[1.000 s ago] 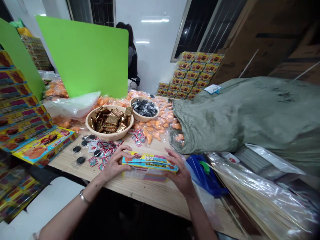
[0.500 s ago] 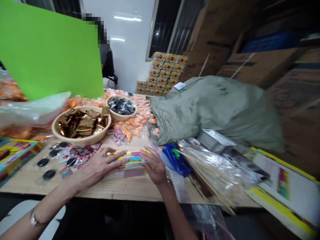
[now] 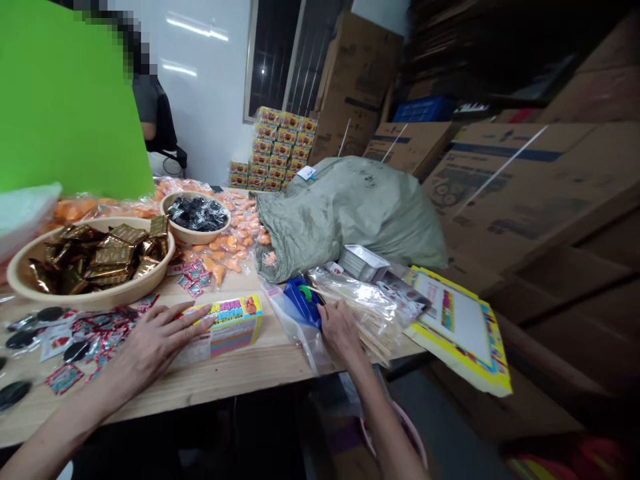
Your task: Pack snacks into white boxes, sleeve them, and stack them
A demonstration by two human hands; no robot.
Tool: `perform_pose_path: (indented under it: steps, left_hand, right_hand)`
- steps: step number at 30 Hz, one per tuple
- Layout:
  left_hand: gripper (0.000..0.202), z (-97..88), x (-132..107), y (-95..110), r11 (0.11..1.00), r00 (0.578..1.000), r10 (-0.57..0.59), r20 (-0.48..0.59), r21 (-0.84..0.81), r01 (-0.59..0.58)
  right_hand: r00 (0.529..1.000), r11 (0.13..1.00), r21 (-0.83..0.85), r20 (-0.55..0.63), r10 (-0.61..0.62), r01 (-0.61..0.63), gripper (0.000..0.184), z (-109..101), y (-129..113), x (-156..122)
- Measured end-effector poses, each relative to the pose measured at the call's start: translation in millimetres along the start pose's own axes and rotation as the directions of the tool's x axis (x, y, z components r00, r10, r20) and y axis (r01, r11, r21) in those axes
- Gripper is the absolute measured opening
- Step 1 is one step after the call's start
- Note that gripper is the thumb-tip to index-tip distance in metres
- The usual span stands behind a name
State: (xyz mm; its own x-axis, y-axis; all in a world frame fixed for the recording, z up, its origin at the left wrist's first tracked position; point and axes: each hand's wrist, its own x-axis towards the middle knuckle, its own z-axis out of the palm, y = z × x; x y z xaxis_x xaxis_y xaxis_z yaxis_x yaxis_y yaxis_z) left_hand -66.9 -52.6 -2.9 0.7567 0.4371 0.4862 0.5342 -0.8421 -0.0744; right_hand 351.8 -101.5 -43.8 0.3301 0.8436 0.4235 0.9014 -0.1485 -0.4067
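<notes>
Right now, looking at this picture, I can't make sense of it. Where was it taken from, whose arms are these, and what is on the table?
No machine here: one camera worn on a person's head looks forward and down, so the arms are that person's own. The left hand lies open on the wooden table beside a yellow printed box, holding nothing. The right hand is by a blue dispenser, on clear plastic with thin wooden sticks; I can't tell whether it grips anything. Also there are a bowl of gold sachets, a bowl of black packets and a grey-green sack. Another person stands farther back.
</notes>
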Motion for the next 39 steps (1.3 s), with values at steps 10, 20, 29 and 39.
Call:
perform_pose_path:
  steps: [10, 20, 29, 39]
  left_hand:
    - [0.047, 5.0, -0.6, -1.4, 0.998, 0.997, 0.045, -0.067, 0.053, -0.042]
    - [0.049, 3.8, -1.0, -2.3, 0.996, 0.993, 0.073, -0.090, 0.061, -0.068]
    - [0.045, -4.3, 6.1, 2.7, 0.997, 0.993, 0.067, -0.099, 0.038, -0.063]
    - [0.038, -7.7, 10.0, 15.1, 1.000, 0.996, 0.009, -0.091, -0.007, -0.009]
  right_hand:
    - [0.987, 0.992, 0.075, 0.138, 0.087, -0.098, 0.034, -14.2, 8.5, 17.2]
    - [0.967, 0.952, -0.177, 0.021, 0.256, -0.248, 0.030, -4.7, -5.1, -14.8]
    - [0.938, 0.891, -0.338, 0.056, 0.341, -0.304, 0.032, 1.7, -39.4, -48.2]
    - [0.949, 0.652, 0.691, 0.256, 0.186, -0.314, 0.037, -44.4, -124.8, -69.8]
